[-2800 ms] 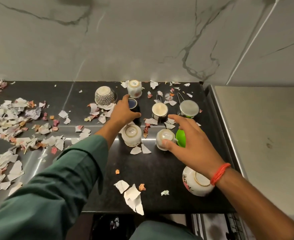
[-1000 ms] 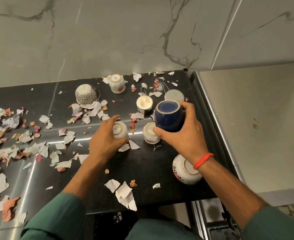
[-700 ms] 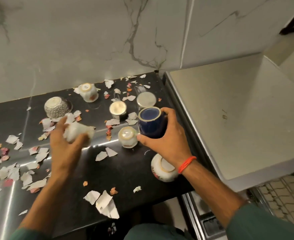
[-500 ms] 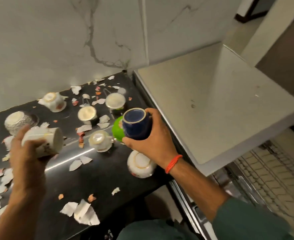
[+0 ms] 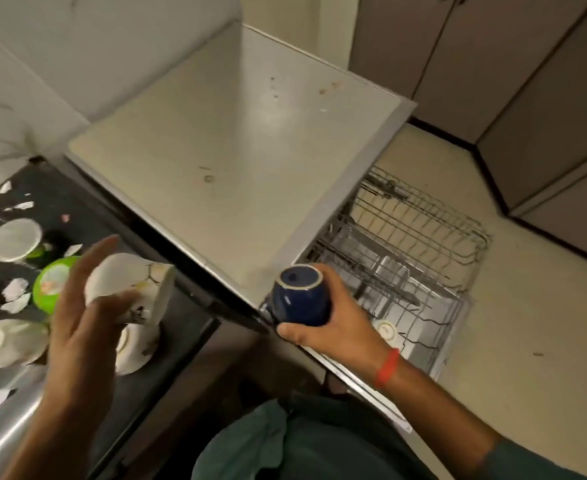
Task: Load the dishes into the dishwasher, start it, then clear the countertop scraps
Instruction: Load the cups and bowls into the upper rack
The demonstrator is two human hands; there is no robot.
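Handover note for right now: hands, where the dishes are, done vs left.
Left hand holds a white cup on its side above the counter.
Right hand grips a blue cup, base up, at the dishwasher's corner, beside the pulled-out rack.
One white cup already sits in the rack; the rest of the rack looks bare.
Left: rack both held cups, then the green cup and the other white dishes on the counter. Start the dishwasher, then clear the paper scraps.
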